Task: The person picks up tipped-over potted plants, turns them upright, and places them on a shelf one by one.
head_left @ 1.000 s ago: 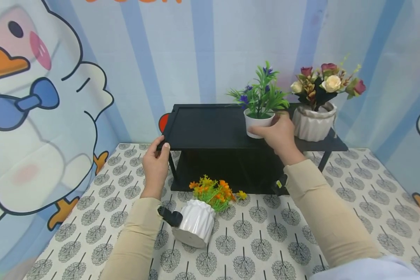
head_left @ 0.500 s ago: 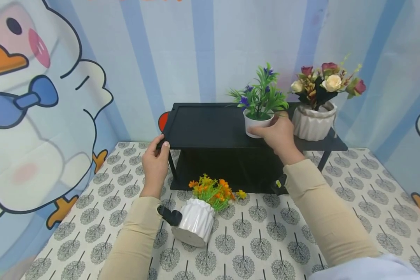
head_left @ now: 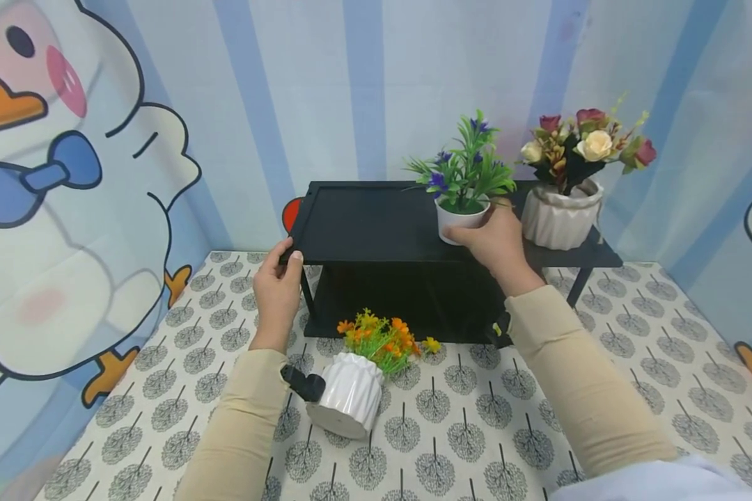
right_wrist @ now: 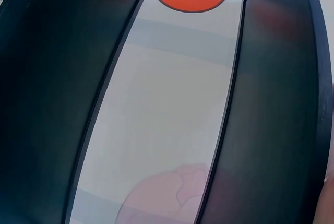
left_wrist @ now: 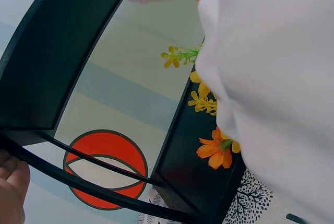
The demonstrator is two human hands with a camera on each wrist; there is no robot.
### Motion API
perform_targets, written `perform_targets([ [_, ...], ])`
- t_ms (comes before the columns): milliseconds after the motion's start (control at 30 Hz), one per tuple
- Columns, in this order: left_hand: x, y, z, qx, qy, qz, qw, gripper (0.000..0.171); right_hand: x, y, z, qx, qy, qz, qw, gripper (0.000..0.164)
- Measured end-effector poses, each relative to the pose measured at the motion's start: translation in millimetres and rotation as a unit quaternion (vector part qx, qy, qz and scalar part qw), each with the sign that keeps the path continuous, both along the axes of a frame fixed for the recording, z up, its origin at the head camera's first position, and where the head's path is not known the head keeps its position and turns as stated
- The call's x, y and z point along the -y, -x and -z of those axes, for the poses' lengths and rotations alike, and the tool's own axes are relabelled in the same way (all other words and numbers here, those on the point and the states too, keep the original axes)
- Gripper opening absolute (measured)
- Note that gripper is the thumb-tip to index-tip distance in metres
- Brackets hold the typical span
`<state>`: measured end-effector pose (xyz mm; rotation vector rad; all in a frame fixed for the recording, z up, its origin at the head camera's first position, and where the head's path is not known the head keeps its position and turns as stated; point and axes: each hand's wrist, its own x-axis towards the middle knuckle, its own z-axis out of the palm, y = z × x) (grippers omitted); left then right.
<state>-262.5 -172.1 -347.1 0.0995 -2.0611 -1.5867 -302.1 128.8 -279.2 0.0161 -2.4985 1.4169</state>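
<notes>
In the head view a black two-tier shelf (head_left: 370, 223) stands at the back. My left hand (head_left: 278, 296) grips its front left corner, thumb at the front edge and fingers over the side. On the top board, right of the middle, my right hand (head_left: 498, 240) holds a small white pot (head_left: 456, 224) with green leaves and purple flowers, thumb in front and fingers around its right side. A white fluted pot (head_left: 349, 393) with orange and yellow flowers (head_left: 382, 344) lies on its side below the shelf, near my left wrist. In the left wrist view this pot (left_wrist: 276, 78) fills the right side.
A cream ribbed pot (head_left: 560, 217) with red and cream roses stands on the shelf's right end, close beside my right hand. The lower board (head_left: 407, 306) sits low over the tree-patterned tablecloth (head_left: 432, 445). A cartoon-printed backdrop (head_left: 319, 97) hangs behind.
Both hands keep their places on the shelf corner and the small pot. The head view has shifted very slightly; nothing else has visibly moved.
</notes>
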Motion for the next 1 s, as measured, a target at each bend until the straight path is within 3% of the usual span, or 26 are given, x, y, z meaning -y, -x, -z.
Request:
perform_targets([
  [533, 2.3, -7.4, 2.5, 0.010, 0.000, 0.005, 0.9999, 0.039, 4.9, -7.4, 8.9, -0.024, -0.061, 0.018, 0.998, 0.070],
  [800, 2.6, -6.5, -13.3, 0.069, -0.039, 0.020, 0.9966, 0.042, 0.7, -7.9, 5.4, -0.028, -0.074, 0.015, 0.997, 0.070],
  [900, 4.5, -5.9, -19.2, 0.096, -0.039, 0.038, 0.9940, 0.044, -1.4, -10.5, 3.6, -0.029, -0.067, 0.010, 0.997, 0.071],
  [1000, 8.4, -10.3, -26.8, 0.139, -0.010, 0.065, 0.9881, 0.054, -2.7, -15.8, 3.0, -0.033, -0.057, -0.002, 0.998, 0.074],
])
